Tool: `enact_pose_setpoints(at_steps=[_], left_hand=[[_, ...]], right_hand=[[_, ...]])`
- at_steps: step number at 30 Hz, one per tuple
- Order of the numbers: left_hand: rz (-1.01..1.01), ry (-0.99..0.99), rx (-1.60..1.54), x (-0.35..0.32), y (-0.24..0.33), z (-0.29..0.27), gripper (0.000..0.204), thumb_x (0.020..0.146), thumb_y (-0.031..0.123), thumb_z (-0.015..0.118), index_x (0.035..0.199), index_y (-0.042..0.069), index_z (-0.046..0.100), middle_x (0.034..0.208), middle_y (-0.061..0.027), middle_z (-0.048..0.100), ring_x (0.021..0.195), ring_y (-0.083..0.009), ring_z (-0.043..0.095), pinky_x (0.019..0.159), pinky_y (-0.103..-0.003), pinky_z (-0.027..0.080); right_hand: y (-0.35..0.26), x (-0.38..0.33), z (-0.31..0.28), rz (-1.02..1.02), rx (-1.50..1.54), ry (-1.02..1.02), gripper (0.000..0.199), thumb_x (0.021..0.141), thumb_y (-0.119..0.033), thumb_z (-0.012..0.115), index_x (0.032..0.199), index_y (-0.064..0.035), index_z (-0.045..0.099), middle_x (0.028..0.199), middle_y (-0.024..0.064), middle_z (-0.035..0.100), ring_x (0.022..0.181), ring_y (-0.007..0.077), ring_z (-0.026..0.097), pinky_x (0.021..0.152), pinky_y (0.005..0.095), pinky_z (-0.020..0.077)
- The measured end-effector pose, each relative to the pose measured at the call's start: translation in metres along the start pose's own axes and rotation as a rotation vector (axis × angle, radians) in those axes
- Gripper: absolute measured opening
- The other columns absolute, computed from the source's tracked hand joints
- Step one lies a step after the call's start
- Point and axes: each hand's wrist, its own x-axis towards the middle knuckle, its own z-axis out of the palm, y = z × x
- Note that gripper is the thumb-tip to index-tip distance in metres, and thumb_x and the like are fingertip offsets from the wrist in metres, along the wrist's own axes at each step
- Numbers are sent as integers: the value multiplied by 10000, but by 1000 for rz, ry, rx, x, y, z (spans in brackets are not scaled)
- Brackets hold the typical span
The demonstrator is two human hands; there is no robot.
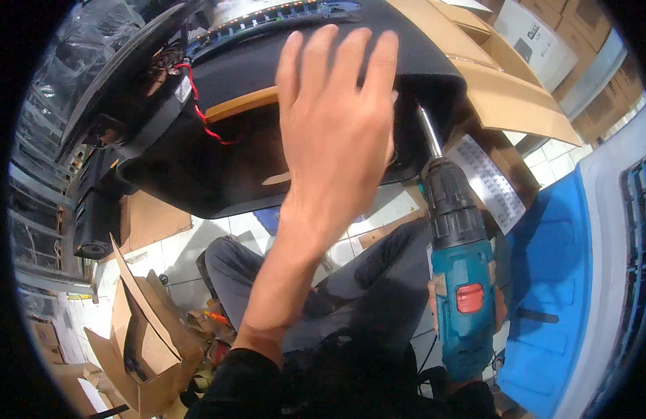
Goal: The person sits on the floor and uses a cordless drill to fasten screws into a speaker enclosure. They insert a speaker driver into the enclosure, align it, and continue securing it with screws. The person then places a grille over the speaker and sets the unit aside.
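Observation:
My left hand reaches over a large black casing, its back up and its fingers stretched apart. Nothing shows in it, though its palm side is hidden. In my right hand is a teal and black cordless drill with a red switch. The long silver bit points at the casing's right corner; whether the tip touches is unclear. A wooden strip lies along the casing's opening. Twisted red and black wires hang beside it, and a circuit board runs along the far side.
An open cardboard box sits at lower left. Cardboard flaps and a printed sheet lie beyond the drill. A blue plastic panel stands at right. My crossed legs are below the casing, over a tiled floor.

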Motion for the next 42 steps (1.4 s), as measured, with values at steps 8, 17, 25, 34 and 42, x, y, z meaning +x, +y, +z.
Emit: enact_pose_setpoints(at_steps=[8,17,25,34,42], left_hand=[[98,-42,30,2,-16,13,324,807,20,693,1124,78,731,1158,-89,731,1108,-277,671,1001,-415,475],[131,-28,60,2,-17,17,363,762,-1,668,1112,78,727,1145,-79,732,1085,-264,679,970,-416,481],[128,-21,54,1,-17,18,346,767,3,670,1101,73,727,1137,-80,734,1084,-267,681,964,-421,487],[92,-27,4,1,-18,14,281,839,58,693,1116,89,723,1148,-76,735,1099,-266,679,979,-422,478],[92,-46,-6,-4,-18,4,355,846,100,718,1200,108,701,1262,-90,676,1243,-297,591,1071,-455,430]], right_hand=[[3,-16,1,105,-278,-85,751,822,-418,826,1335,14,489,1200,149,627,1030,290,664,894,378,556],[28,-33,18,-331,-558,191,735,823,-411,838,1337,2,513,1237,143,630,1032,280,671,895,359,560],[13,-8,14,-247,-263,130,668,791,-395,856,1266,-19,575,1099,132,678,917,276,700,814,389,580],[10,13,4,-245,55,68,506,813,-289,805,1211,-22,644,943,117,742,783,264,742,723,409,606],[46,-72,-39,512,-395,-299,244,804,-303,802,889,-85,734,818,60,731,735,220,728,665,366,581]])
